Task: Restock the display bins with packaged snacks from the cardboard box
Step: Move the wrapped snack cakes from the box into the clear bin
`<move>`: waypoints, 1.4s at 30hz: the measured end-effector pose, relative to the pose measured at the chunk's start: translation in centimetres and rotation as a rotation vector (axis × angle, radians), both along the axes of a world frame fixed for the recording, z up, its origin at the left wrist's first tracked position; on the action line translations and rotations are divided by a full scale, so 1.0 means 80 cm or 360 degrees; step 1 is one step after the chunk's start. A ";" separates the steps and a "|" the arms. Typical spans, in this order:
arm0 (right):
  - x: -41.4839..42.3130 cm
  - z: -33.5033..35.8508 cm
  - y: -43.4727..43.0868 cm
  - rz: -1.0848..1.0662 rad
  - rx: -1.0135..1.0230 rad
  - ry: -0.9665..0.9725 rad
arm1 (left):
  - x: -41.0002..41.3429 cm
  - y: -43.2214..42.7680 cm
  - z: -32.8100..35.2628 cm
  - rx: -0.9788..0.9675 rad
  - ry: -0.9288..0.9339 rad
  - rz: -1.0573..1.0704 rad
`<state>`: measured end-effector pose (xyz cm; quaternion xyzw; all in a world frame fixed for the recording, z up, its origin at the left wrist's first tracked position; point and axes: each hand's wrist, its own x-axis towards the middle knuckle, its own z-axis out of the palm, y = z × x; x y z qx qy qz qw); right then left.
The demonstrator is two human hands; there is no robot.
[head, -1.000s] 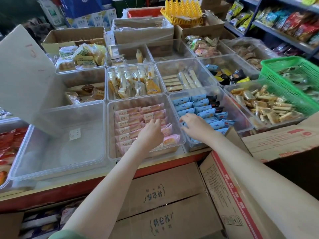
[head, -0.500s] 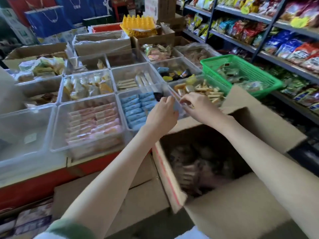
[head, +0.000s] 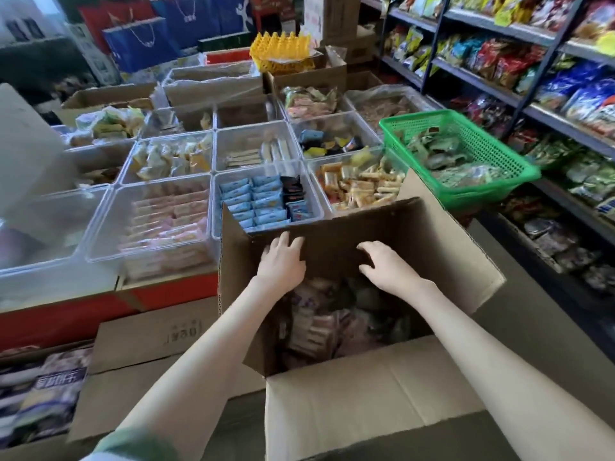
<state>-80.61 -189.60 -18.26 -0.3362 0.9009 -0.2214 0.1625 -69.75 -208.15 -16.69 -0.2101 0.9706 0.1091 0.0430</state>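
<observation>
An open cardboard box [head: 429, 247] stands in front of me, its flaps up, with several packaged snacks [head: 319, 327] piled loosely inside. My left hand [head: 281, 262] hovers inside the box near its far wall, fingers spread and holding nothing. My right hand [head: 386, 266] is beside it over the snacks, fingers apart and curled down, also without anything in it. Behind the box sit clear display bins: one with blue packets [head: 256, 201], one with pink packets [head: 166, 221], one with orange and yellow packets [head: 359, 186].
A green mesh basket [head: 499, 181] of snacks sits right of the bins. Shelves of bagged snacks [head: 539, 68] line the right wall. Closed cardboard cartons [head: 149, 334] lie low on the left. A clear bin [head: 50, 224] at the left has a raised lid.
Both hands have dropped from the bin edge down into the cardboard box. The view has swung right and down, so the box now fills the foreground.
</observation>
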 end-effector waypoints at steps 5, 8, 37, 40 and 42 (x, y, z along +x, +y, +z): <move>-0.024 0.001 -0.039 0.0089 0.0010 0.0079 | -0.018 -0.031 -0.011 -0.0032 -0.0027 0.0039; -0.041 0.001 -0.061 0.0128 0.0041 0.0174 | -0.035 -0.037 -0.020 -0.0026 -0.0074 0.0074; -0.104 -0.095 -0.148 0.0263 0.0299 0.0542 | -0.069 -0.054 -0.149 -0.0027 0.0077 0.0331; -0.078 -0.115 -0.128 0.0295 0.0107 0.0666 | -0.055 -0.030 -0.162 0.0032 0.0072 0.0302; -0.061 -0.134 -0.117 0.0304 0.0071 0.0602 | -0.045 -0.016 -0.171 0.0113 0.0001 0.0254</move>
